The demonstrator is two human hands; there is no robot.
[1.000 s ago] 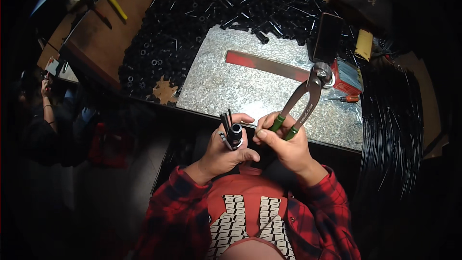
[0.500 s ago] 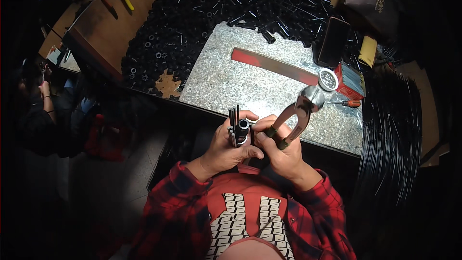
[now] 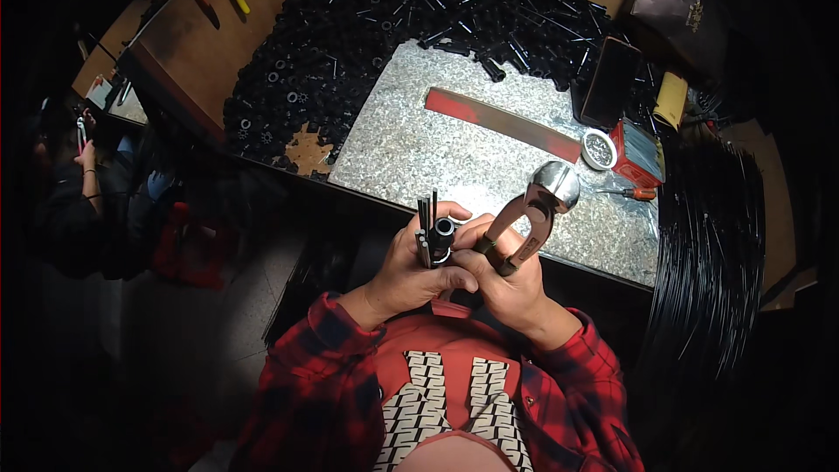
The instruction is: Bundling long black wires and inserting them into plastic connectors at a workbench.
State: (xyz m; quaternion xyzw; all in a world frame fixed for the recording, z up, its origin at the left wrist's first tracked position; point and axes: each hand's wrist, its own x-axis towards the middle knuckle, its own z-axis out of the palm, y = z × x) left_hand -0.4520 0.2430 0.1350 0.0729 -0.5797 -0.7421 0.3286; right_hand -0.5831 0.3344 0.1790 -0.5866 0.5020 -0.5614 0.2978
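Observation:
Close to my body, my left hand [image 3: 402,269] is closed around a short black tubular part [image 3: 443,234] with a ring-shaped open end facing up. A few thin black rods [image 3: 424,225] stand up beside the tube in the same grip. My right hand [image 3: 514,295] is wrapped round the dark-sleeved handles of metal pincers [image 3: 535,225], whose rounded shiny head points up and away. Its fingertips meet my left hand beside the tube; what they touch there is hidden.
A speckled stone slab [image 3: 384,140] lies ahead, bearing a red-and-brown flat bar [image 3: 498,125], a white cup of small metal pieces [image 3: 599,149] and an orange-handled screwdriver [image 3: 641,194]. Black parts [image 3: 350,44] heap behind. Long thin rods [image 3: 703,253] hang at right. Another person's hand [image 3: 86,157] shows far left.
The pincers' head has swung a little left and down, and my right hand has shifted slightly with it. My left hand keeps its hold on the tube and rods.

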